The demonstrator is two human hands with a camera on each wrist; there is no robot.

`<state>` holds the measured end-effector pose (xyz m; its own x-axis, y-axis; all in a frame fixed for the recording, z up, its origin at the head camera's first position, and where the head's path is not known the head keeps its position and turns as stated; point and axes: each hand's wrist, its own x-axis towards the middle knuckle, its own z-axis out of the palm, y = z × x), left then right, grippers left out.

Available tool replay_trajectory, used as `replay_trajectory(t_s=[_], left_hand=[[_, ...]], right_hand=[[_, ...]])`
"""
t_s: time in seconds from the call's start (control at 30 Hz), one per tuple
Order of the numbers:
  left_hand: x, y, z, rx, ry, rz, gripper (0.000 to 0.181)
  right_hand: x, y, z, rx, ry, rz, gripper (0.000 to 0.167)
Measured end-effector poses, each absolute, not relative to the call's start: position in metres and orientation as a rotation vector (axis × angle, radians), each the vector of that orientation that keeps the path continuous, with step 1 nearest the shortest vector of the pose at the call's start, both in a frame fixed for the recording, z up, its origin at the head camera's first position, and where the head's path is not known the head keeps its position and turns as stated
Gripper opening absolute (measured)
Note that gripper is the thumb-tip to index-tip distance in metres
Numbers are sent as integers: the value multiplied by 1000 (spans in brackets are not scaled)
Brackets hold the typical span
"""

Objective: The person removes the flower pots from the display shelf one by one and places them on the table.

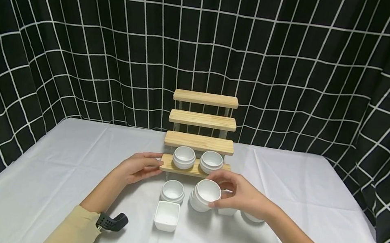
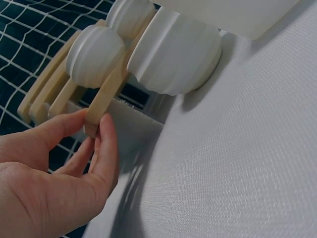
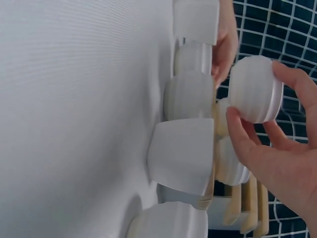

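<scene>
My right hand (image 1: 241, 194) pinches a round white bowl (image 1: 209, 190) between thumb and fingers. In the right wrist view this held bowl (image 3: 252, 89) is up off the table, tipped on its side relative to the camera. Below it in the head view, another round bowl (image 1: 198, 204) stands on the table, partly hidden. My left hand (image 1: 141, 167) grips the left end of the lowest step of a wooden tiered rack (image 1: 199, 142); the left wrist view shows thumb and fingers on either side of that step (image 2: 105, 96). Two round bowls, the left one (image 1: 184, 158) and the right one (image 1: 211, 162), sit on this step.
In front of the rack stand a round bowl (image 1: 172, 191) and a square white bowl (image 1: 167, 216). Partly behind my right hand are another square bowl (image 1: 227, 211) and a round one (image 1: 253, 218). A white cloth (image 1: 95, 145) covers the table; a black gridded curtain (image 1: 134, 48) surrounds it.
</scene>
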<state>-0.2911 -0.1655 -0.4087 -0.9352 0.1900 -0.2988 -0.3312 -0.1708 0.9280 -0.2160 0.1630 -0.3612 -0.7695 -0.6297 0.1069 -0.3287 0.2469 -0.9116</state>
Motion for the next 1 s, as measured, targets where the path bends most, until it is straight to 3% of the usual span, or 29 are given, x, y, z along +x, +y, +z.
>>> replay_trajectory(t_s=[1.0], left_hand=[[-290, -165, -409, -152, 1740, 2180, 55]], right_hand=[[-210, 165, -371, -884, 2152, -1473, 55]])
